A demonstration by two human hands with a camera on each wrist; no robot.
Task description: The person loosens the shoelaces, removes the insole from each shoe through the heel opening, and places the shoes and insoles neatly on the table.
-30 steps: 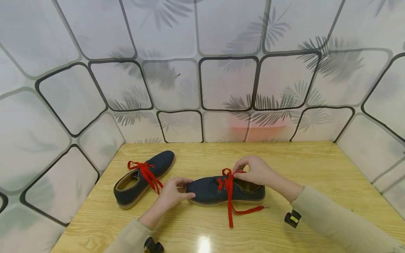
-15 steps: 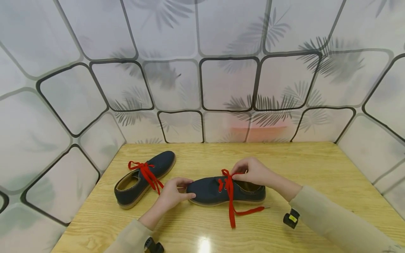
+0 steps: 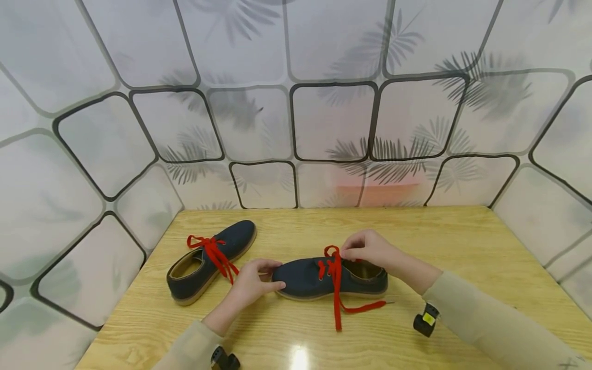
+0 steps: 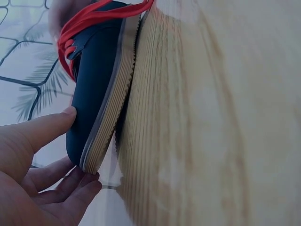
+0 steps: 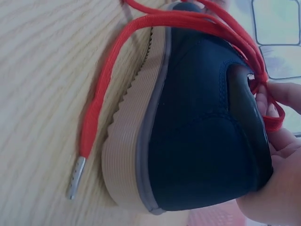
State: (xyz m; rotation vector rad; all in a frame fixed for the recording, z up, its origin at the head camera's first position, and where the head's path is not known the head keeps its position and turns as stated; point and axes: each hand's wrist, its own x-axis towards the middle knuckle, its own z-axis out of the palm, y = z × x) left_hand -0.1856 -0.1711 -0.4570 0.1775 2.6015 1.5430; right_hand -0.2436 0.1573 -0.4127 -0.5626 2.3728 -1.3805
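A navy shoe [image 3: 300,277] with red laces lies on the wooden table, toe pointing left. My left hand [image 3: 252,282] grips its toe, thumb on the upper and fingers around the front by the sole, as the left wrist view shows. Over the shoe's opening, my right hand [image 3: 370,249] pinches the red shoelace [image 3: 337,288] beside its knot. In the right wrist view a small lace loop [image 5: 274,123] lies by the fingers. One lace end hangs over the shoe's near side; another, with a metal tip [image 5: 76,179], trails on the table.
A matching navy shoe [image 3: 236,239], its red laces tied in a bow, stands at the left of the wooden table [image 3: 439,241]. Patterned fabric walls [image 3: 333,123] enclose the table at the back and both sides.
My right fingers have shifted slightly at the knot; the lace that stuck out past them now shows lower, under the hand. My left hand and both shoes have stayed put.
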